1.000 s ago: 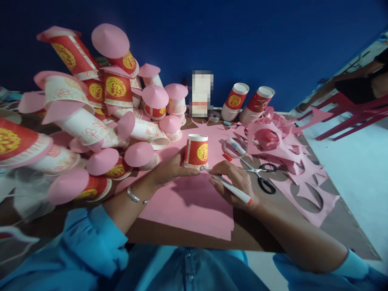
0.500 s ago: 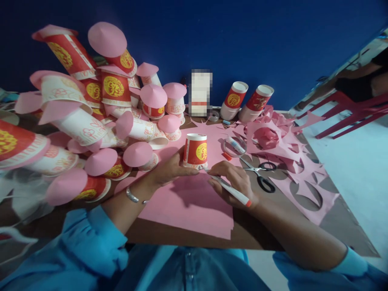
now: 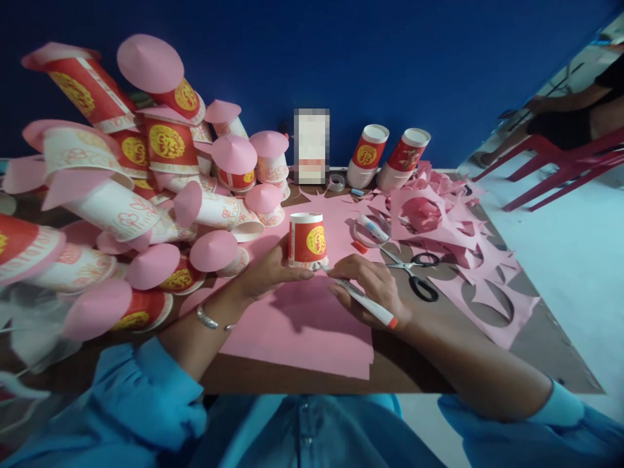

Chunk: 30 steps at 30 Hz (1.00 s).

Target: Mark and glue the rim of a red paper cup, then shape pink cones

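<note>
Paper cup (image 3: 301,240): base up, above the pink paper (image 3: 297,344) (contact unclear).
Left hand (image 3: 266,270): fingers grasping the cup's lower edge; best kept steady.
Right hand (image 3: 373,283): fingers gripping a white pen-like tool (image 3: 371,305), tip by the rim; light, even pressure seems wise.

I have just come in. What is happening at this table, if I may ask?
The person's left hand holds a red paper cup over pink sheets. The right hand holds a white tool, its tip at or near the cup's lower edge. Cups with pink cones are piled at the left; scissors and pink scraps lie at the right.
</note>
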Motion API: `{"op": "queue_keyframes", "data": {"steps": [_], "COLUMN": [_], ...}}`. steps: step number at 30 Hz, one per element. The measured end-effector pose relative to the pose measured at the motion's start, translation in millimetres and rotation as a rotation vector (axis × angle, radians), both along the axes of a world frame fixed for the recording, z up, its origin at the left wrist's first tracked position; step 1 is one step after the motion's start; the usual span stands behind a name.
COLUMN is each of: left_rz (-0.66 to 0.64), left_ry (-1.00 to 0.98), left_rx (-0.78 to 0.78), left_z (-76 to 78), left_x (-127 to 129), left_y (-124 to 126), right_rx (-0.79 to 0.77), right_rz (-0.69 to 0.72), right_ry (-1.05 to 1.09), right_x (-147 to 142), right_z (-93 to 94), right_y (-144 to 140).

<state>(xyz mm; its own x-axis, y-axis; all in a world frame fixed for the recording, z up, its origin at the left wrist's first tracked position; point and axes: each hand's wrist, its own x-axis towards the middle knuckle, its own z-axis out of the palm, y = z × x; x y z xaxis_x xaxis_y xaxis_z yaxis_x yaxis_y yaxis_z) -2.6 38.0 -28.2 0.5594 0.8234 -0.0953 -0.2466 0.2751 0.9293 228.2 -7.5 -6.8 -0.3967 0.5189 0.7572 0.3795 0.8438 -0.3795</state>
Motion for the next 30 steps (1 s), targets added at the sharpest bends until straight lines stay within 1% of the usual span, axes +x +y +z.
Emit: {"op": "queue_keyframes", "data": {"steps": [7, 11, 16, 25, 30], "left_rz": [-0.005, -0.005, 0.0, 0.013, -0.004], "left_ry": [0.029, 0.043, 0.023, 0.042, 0.038], "left_rx": [0.01, 0.001, -0.009, 0.0, -0.001], "left_z": [3.2, 3.4, 2.4, -1.4, -3.8], "left_x": [0.2, 0.1, -0.1, 0.1, -1.4], "left_y": [-0.3, -0.6, -0.6, -0.6, 0.0], "right_rx": [-0.024, -0.027, -0.036, -0.029, -0.029], "right_rz": [-0.018, -0.014, 0.0, 0.007, -0.003], "right_ry": [-0.009, -0.027, -0.025, -0.026, -0.046], "right_x": [0.8, 1.7, 1.0, 1.9, 2.0], "right_z": [-4.4, -3.7, -0.7, -0.9, 0.3], "right_y": [-0.5, -0.3, -0.2, -2.6, -2.9]}}
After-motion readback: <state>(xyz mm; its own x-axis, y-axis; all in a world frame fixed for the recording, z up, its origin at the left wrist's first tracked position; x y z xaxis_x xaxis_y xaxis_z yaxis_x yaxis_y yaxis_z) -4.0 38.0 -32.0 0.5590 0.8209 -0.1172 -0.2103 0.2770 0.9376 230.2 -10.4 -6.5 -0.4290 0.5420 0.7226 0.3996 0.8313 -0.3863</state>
